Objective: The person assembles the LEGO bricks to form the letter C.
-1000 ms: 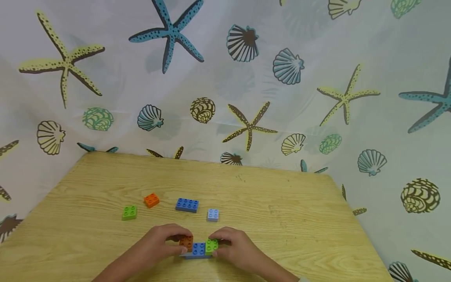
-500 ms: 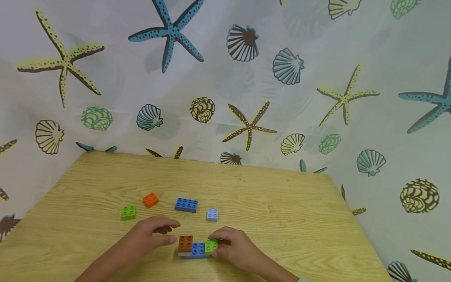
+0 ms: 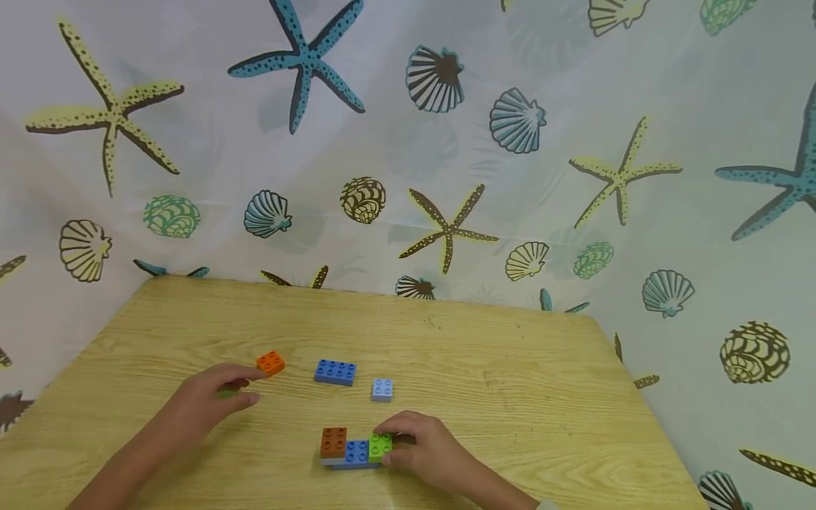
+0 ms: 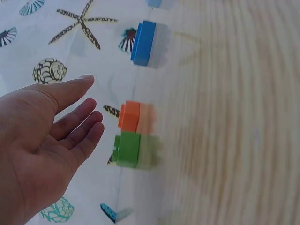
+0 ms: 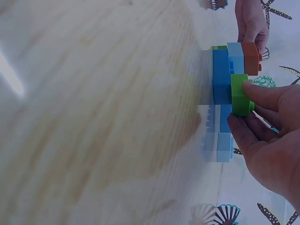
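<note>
In the head view my right hand [image 3: 430,450] pinches a lime-green building brick [image 3: 380,445] on the right end of a blue brick [image 3: 357,452]. On the blue brick's left end, a brown brick [image 3: 333,440] tops a pale blue one [image 3: 332,461]. My left hand [image 3: 207,404] reaches over the table with thumb and fingers apart, holding nothing. Behind it, a loose green brick [image 3: 227,392] is mostly hidden in the head view. The left wrist view shows that green brick [image 4: 127,150] whole, beside an orange brick [image 4: 130,116], both apart from the left hand.
Farther back on the wooden table [image 3: 510,382] lie a long blue brick [image 3: 335,372] and a small pale blue brick [image 3: 382,389]. A cloth [image 3: 357,142] printed with shells and starfish hangs behind the table and along its sides.
My left hand has let go of the brown brick and moved left and away from me, to the loose green brick. My right hand still holds the lime-green brick in place.
</note>
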### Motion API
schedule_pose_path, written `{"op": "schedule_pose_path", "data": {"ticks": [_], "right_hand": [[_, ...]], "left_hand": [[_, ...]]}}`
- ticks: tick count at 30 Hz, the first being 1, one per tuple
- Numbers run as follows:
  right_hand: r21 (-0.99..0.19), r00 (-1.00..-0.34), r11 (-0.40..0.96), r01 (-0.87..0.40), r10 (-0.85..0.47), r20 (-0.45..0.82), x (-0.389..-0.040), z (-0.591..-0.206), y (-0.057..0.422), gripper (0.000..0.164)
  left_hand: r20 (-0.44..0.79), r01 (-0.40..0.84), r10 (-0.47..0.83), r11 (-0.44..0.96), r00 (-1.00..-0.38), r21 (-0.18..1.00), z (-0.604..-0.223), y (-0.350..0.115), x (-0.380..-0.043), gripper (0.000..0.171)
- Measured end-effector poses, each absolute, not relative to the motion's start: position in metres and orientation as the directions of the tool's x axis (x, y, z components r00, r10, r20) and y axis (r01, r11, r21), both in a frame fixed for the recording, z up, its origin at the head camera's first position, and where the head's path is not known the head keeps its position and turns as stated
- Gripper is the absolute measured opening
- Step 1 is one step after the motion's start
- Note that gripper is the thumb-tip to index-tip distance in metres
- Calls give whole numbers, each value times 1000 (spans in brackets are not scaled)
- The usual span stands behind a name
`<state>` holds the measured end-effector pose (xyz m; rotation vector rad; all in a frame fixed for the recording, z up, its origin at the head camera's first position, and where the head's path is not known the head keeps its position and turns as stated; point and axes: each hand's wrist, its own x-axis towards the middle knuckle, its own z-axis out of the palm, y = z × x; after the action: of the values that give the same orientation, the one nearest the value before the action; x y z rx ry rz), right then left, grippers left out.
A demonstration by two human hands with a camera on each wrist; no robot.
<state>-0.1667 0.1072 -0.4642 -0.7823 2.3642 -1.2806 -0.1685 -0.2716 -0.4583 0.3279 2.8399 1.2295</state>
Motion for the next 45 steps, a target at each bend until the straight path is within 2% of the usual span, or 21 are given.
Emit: {"op": "schedule_pose_path", "data": {"ticks": [10,23,37,45], "right_hand": [[-840,-791,451,-303,-610,-42,-168,-465,107,31],[-848,-791,442,-294,-610,-43,-167,-465,106,32],[-845,-799,454,-284,-599,-53,-166,-464,105,32],[-844,-802,456,-283,-596,-53,-166,-463,106,31]], "left_hand": [[59,168,175,718,-983,675,-472,-300,-186,47],[82,196,188,731,-979,654,-486,-313,-197,44],[35,164,182,765,-983,623,-485,-313,-197,46],[16,135,167,734,-986,666,-480,-304,-191,49]]}}
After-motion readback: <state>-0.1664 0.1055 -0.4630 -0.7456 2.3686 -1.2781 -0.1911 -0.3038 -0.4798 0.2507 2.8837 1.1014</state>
